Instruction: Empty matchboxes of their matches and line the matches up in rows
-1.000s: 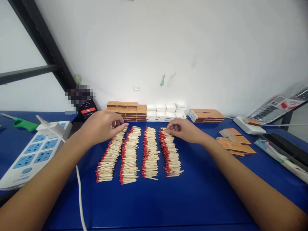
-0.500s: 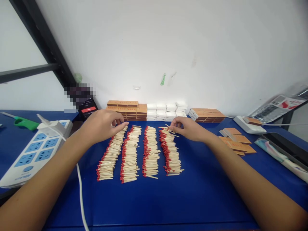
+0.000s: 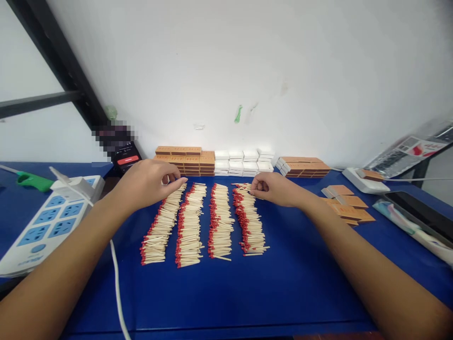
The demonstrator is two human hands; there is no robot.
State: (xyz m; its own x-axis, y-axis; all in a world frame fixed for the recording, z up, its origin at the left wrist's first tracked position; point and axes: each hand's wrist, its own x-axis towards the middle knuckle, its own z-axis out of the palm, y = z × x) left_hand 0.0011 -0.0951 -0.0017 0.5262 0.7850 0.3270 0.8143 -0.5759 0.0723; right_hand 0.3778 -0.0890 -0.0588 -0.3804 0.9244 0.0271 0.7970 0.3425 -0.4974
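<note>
Red-headed matchsticks lie in long rows on the blue table: a far-left row [image 3: 159, 231], a second row [image 3: 189, 231], a third row [image 3: 220, 226] and a right-hand row [image 3: 250, 224]. My left hand [image 3: 152, 184] is over the back end of the far-left row, thumb and index finger curled close together; whatever is between them is hidden. At the back of the right-hand row, my right hand [image 3: 271, 189] has its fingers pinched on the ends of a few matchsticks. Its fingertips partly cover those sticks.
Along the wall stand stacked brown matchboxes [image 3: 186, 163], white inner trays [image 3: 244, 162] and more matchboxes [image 3: 304, 166]. Flat box sleeves [image 3: 348, 203] lie at right, near a black phone [image 3: 421, 212] and white device [image 3: 366, 181]. A power strip [image 3: 53, 217] and cable [image 3: 118, 293] occupy the left.
The loose matchsticks sticking out around my right fingers now sit closer to the row or are out of sight. My left hand has barely moved; the view shifted slightly.
</note>
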